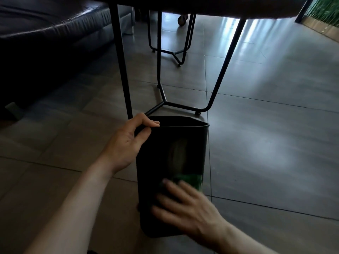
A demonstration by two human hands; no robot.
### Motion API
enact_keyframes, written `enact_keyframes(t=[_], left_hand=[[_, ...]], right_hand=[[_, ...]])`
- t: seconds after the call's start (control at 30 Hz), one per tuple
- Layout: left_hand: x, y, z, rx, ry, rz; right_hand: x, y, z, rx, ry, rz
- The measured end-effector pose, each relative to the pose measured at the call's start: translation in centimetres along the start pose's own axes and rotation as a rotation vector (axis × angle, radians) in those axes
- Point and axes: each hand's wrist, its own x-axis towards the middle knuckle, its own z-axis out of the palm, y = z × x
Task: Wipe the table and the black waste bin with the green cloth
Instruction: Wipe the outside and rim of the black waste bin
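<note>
The black waste bin (170, 154) stands on the tiled floor, tilted toward me, its near side facing up. My left hand (126, 143) grips its rim at the upper left corner. The green cloth (190, 178) lies pressed flat against the lower part of the bin's near side under my right hand (185, 208), which is blurred. Only a strip of cloth shows past the fingers. The table (211, 10) is above and beyond the bin; I see just its dark underside and edge.
Thin black metal table legs (124, 70) with a floor brace stand just behind the bin. A dark leather sofa (45, 33) fills the upper left. Glossy grey floor tiles (275, 125) stretch to the right, and a green plant wall (324, 10) is at the far upper right.
</note>
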Motion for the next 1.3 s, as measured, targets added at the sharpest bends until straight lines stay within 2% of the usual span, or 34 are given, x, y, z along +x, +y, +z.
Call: enact_keyframes(t=[0.1,0.17,0.23,0.33,0.4,0.47,0.53,0.6,0.67,0.73,0.87,0.93,1.0,1.17,1.23,1.3], left_hand=[[0.0,0.3,0.0,-0.012,-0.011,0.019],[-0.1,0.4,-0.1,-0.011,-0.027,0.021],[-0.2,0.4,-0.2,-0.018,-0.035,0.016],[-0.4,0.5,-0.3,-0.009,-0.039,0.001],[-0.5,0.6,-0.3,0.009,-0.055,-0.002],[-0.6,0.7,-0.4,0.024,-0.059,-0.001],[-0.6,0.9,-0.3,0.020,-0.064,0.012],[-0.6,1.2,-0.3,0.012,-0.072,0.029],[-0.7,1.4,-0.2,0.012,-0.081,0.043],[-0.7,1.1,-0.3,0.004,-0.078,0.024],[-0.8,1.1,-0.5,0.002,-0.091,-0.017],[-0.9,1.3,-0.2,0.024,-0.098,-0.011],[-0.7,1.5,-0.1,0.026,-0.099,-0.001],[-0.6,1.3,-0.2,0.013,-0.103,-0.023],[-0.6,1.2,-0.3,0.016,-0.102,-0.033],[-0.6,1.1,-0.3,0.004,-0.084,-0.046]], right_hand=[[5.3,3.3,-1.8,0.043,0.194,0.318],[7.0,4.0,-1.9,0.035,0.235,0.449],[5.6,2.3,-0.9,-0.018,0.201,0.369],[0.0,-1.7,1.2,-0.104,0.015,-0.012],[-2.6,-2.2,1.2,-0.207,-0.085,-0.139],[-2.3,-1.0,0.3,-0.127,-0.050,-0.045],[0.4,1.1,-1.2,-0.021,0.078,0.169],[4.1,3.9,-2.9,-0.012,0.206,0.356],[6.2,5.5,-3.5,-0.026,0.299,0.454],[5.5,4.4,-2.6,-0.043,0.258,0.410],[-1.5,-1.5,0.5,-0.091,0.024,0.027],[-3.3,-2.1,0.5,-0.121,-0.041,-0.041],[-2.3,-1.1,-0.4,-0.066,-0.036,0.023],[4.6,5.0,-3.4,-0.026,0.262,0.442],[4.9,4.9,-3.4,-0.040,0.264,0.484],[2.9,2.6,-2.6,-0.044,0.176,0.407]])
